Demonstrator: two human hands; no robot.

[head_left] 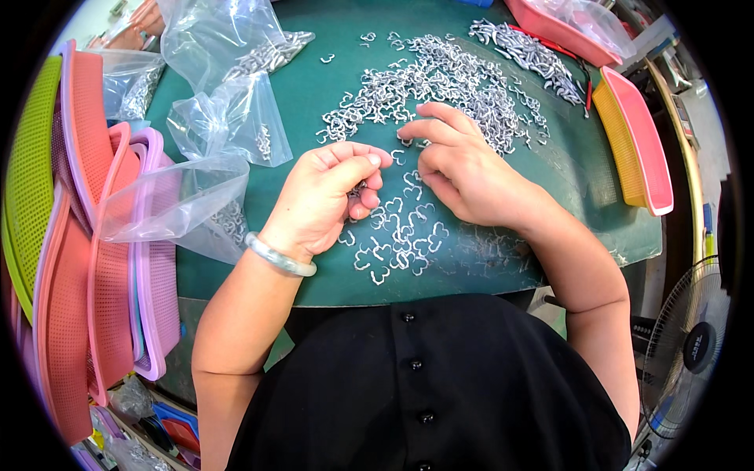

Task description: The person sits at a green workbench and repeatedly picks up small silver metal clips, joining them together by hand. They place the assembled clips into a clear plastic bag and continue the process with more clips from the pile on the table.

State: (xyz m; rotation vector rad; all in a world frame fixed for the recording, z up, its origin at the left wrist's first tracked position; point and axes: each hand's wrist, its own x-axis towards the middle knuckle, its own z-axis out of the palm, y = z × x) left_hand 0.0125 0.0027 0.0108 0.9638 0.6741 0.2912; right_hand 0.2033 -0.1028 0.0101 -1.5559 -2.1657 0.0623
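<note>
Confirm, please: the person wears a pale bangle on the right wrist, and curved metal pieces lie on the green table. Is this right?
Wrong side: the head view shows the pale bangle on the left wrist, not the right wrist. Curved metal pieces do lie on the green table.

On the table (pixel 330 98), hooks (pixel 471 86) lie between bags (pixel 222 118) left and basket (pixel 616 137) right.

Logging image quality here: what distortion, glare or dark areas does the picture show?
Head view: black fisheye border at the corners, green table bowed along its near edge; same head view: pale glare on the upper clear bag, little detail in the black shirt.
</note>
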